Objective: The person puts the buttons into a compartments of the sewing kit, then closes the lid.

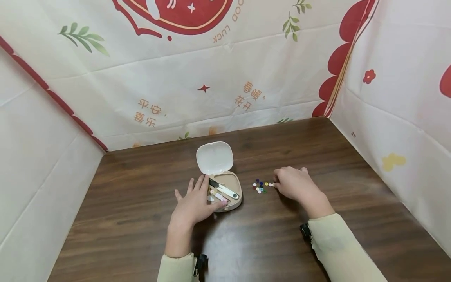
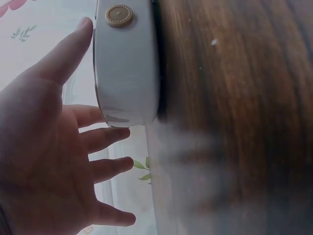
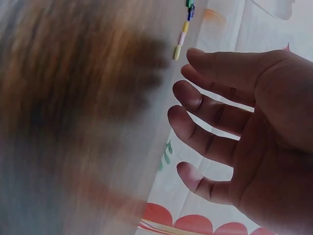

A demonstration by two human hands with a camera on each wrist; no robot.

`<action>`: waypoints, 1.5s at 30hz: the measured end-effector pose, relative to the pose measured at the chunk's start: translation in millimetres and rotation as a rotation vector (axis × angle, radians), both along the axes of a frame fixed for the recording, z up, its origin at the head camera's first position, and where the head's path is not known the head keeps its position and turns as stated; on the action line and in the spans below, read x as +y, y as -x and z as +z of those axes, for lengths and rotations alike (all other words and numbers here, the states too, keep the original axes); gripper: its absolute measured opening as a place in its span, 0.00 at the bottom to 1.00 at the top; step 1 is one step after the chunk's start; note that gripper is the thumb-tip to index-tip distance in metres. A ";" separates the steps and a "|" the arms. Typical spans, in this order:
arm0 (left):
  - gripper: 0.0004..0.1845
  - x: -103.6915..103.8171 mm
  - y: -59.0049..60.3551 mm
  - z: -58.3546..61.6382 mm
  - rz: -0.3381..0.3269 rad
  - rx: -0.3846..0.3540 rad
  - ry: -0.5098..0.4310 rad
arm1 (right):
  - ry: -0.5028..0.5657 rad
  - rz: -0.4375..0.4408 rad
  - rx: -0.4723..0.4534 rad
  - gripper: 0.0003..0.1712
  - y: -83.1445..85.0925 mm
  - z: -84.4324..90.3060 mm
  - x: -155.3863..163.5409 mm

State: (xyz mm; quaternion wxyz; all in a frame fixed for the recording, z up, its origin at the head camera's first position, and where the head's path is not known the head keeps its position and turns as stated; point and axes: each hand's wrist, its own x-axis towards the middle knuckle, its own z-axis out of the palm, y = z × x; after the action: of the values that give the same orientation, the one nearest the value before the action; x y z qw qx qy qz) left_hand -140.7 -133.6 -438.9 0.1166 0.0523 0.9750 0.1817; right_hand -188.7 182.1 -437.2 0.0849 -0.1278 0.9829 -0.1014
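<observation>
A cream case (image 1: 238, 201) lies with its white lid (image 1: 215, 157) raised. My left hand (image 1: 192, 205) spans its left side, fingers spread and fairly straight, the thumb at the front rim. Inside the case are a slim black-and-white tool (image 1: 224, 189) with a dark round spot and a pale yellow-and-pink strip (image 1: 218, 195). My right hand (image 1: 294, 183) is low over the table beside several small coloured buttons (image 1: 261, 183). In the right wrist view, its thumb and index tips are by a yellow button (image 3: 177, 53), with the fingers loosely bent. Whether they touch it, I cannot tell.
The brown wooden table (image 1: 141, 227) carries the case near its middle, with the buttons to the right. A printed white cloth (image 1: 197, 98) hangs behind the table, and cloth walls stand at both sides. A round gold catch (image 2: 119, 16) is on the case's front.
</observation>
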 end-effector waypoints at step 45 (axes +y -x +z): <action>0.60 3.0 8.3 4.8 0.072 -0.047 -0.152 | 0.126 0.064 0.001 0.10 6.7 13.3 -15.2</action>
State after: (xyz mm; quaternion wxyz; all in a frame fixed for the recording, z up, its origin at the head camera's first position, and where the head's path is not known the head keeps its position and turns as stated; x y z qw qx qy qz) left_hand -149.0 -130.6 -434.1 0.1287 0.0216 0.9566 0.2604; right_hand -195.4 166.8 -423.8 0.0794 -0.1642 0.9701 -0.1604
